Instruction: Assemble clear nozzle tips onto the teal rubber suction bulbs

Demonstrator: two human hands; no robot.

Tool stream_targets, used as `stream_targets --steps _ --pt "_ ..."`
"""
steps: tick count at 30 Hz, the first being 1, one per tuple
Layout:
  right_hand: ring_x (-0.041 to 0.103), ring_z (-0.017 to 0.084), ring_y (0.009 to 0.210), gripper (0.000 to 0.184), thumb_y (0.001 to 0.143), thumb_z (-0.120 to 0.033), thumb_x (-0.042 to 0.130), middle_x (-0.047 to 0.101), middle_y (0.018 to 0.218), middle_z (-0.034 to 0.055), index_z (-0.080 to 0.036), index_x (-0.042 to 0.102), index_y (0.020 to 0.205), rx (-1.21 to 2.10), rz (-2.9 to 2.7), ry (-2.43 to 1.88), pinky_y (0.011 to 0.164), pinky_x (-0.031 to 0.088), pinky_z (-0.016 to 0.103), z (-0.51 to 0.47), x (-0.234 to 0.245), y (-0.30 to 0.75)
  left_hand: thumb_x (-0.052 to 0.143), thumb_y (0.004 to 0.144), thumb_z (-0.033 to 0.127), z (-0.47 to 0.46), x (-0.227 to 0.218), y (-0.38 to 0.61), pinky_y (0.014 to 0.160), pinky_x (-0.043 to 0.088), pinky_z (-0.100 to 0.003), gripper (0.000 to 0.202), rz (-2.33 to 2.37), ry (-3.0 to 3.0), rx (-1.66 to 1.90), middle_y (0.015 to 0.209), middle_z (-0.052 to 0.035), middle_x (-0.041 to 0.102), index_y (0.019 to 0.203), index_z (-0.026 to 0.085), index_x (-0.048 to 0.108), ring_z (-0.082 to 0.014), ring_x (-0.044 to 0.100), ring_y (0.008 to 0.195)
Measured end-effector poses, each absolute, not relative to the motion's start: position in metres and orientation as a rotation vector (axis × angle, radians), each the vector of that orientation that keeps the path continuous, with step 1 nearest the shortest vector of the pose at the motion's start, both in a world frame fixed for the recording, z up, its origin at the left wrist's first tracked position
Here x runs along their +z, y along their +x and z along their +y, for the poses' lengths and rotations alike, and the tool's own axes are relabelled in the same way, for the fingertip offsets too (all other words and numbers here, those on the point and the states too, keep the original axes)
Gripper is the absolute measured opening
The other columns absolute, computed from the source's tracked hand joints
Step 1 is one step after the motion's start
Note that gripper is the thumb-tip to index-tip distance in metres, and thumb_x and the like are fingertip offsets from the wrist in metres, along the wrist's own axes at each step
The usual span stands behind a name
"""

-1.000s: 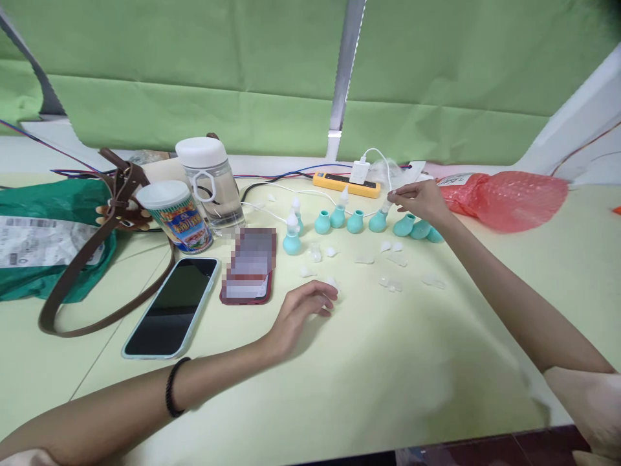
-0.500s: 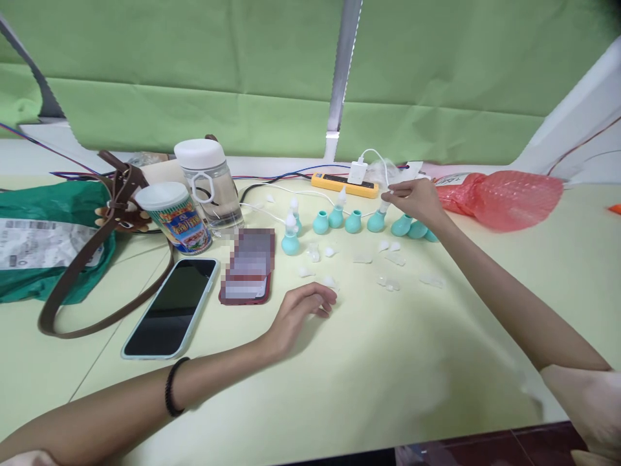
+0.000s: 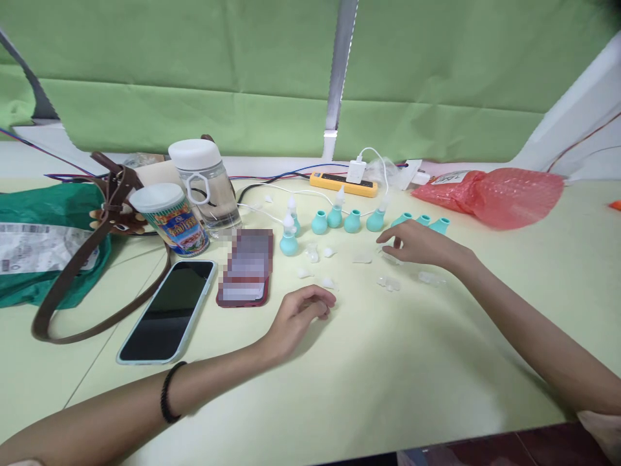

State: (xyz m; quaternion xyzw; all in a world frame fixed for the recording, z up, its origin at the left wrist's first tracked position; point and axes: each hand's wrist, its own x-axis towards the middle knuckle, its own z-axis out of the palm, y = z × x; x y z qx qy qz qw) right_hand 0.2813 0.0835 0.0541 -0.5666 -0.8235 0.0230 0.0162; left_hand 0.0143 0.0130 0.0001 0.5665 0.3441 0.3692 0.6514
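Note:
Several teal rubber bulbs stand in a row at the back of the pale table; some carry a white nozzle, such as the bulb near my right hand. Small clear tips lie scattered in front of the row. My right hand is low over the table just in front of the bulbs, fingers stretched toward a clear tip, holding nothing I can see. My left hand rests on the table with fingers curled under, next to another clear tip; what is inside the fingers is hidden.
A black phone and a red phone lie to the left. Behind them stand a printed cup and a water bottle, with a brown strap and green bag beside. A yellow power strip and red plastic bag lie at the back.
My right hand has let go of the nozzle on a bulb in the row and come down and toward me, over the clear tips. The left hand has barely moved.

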Motion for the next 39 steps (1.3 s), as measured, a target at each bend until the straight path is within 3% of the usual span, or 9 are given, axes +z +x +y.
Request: stream_targets --steps 5,12,16,20,25,30,32,35,39 --pt "0.057 0.02 0.076 0.028 0.066 -0.032 0.052 0.064 0.087 0.0026 -0.021 0.062 0.09 0.091 -2.555 -1.878 0.058 0.042 0.028 0.077 0.049 0.297 0.045 0.074 0.015 0.012 0.002 0.015 0.068 0.037 -0.027 0.013 0.786 1.313 0.828 0.073 -0.0025 0.055 0.078 0.014 0.058 -0.0128 0.049 0.069" --pt "0.056 0.019 0.07 0.027 0.065 -0.025 0.051 0.063 0.08 0.0033 -0.02 0.061 0.089 -0.035 -2.463 -1.936 0.05 0.039 0.026 0.07 0.047 0.284 0.05 0.073 0.016 0.012 0.0 0.015 0.068 0.04 -0.027 0.013 0.776 1.284 0.849 0.075 -0.0035 0.057 0.081 0.013 0.06 -0.0118 0.05 0.068" --pt "0.055 0.015 0.063 0.02 0.067 -0.026 0.053 0.061 0.08 0.0032 -0.02 0.059 0.085 0.061 -2.333 -1.605 0.052 0.043 0.026 0.046 0.06 0.255 0.056 0.072 0.021 0.012 -0.001 0.017 0.068 0.043 -0.029 0.026 0.785 1.22 0.862 0.077 -0.0054 0.061 0.096 0.013 0.058 -0.0128 0.054 0.067" --pt "0.056 0.016 0.068 0.02 0.07 -0.022 0.053 0.059 0.08 0.0053 -0.021 0.057 0.089 -0.001 -2.326 -1.156 0.055 0.045 0.027 0.016 0.047 0.21 0.065 0.065 0.024 0.011 -0.001 0.019 0.076 0.043 -0.033 0.044 0.763 1.159 0.832 0.089 -0.0081 0.064 0.106 0.014 0.054 -0.0171 0.058 0.079" --pt "0.052 0.012 0.056 0.024 0.076 -0.018 0.046 0.056 0.077 0.0055 -0.023 0.055 0.097 -0.067 -2.372 -1.041 0.042 0.039 0.023 0.005 0.022 0.176 0.059 0.071 0.027 0.009 0.0 0.021 0.07 0.045 -0.03 0.02 0.704 1.175 0.856 0.076 -0.006 0.064 0.082 0.011 0.062 -0.0163 0.058 0.074" --pt "0.055 0.015 0.074 0.041 0.065 -0.031 0.062 0.058 0.085 0.0051 -0.021 0.053 0.104 0.447 -2.416 -0.867 0.064 0.047 0.027 0.028 0.042 0.191 0.059 0.071 0.027 0.01 -0.001 0.02 0.062 0.046 -0.026 0.019 0.796 1.147 0.877 0.069 -0.0034 0.061 0.081 0.011 0.06 -0.0117 0.057 0.061" --pt "0.055 0.014 0.075 0.034 0.069 -0.031 0.059 0.059 0.09 0.0049 -0.02 0.055 0.101 0.585 -2.388 -0.97 0.064 0.048 0.026 0.047 0.047 0.203 0.06 0.07 0.028 0.011 -0.002 0.02 0.06 0.046 -0.026 0.021 0.847 1.167 0.87 0.066 -0.003 0.06 0.081 0.01 0.06 -0.0111 0.056 0.057" --pt "0.054 0.014 0.07 0.024 0.072 -0.027 0.053 0.06 0.086 0.0057 -0.017 0.059 0.094 0.413 -2.234 -1.234 0.058 0.047 0.026 0.079 0.039 0.216 0.063 0.066 0.027 0.012 -0.004 0.02 0.054 0.043 -0.023 0.022 0.928 1.236 0.876 0.06 -0.0004 0.056 0.081 0.011 0.06 -0.0089 0.052 0.052" --pt "0.054 0.015 0.065 0.03 0.072 -0.022 0.051 0.059 0.085 0.0076 -0.016 0.059 0.099 0.174 -2.337 -1.409 0.058 0.045 0.028 0.109 0.017 0.219 0.063 0.065 0.028 0.011 -0.004 0.019 0.052 0.041 -0.022 0.024 0.97 1.281 0.867 0.06 0.0004 0.053 0.083 0.012 0.061 -0.008 0.05 0.051"
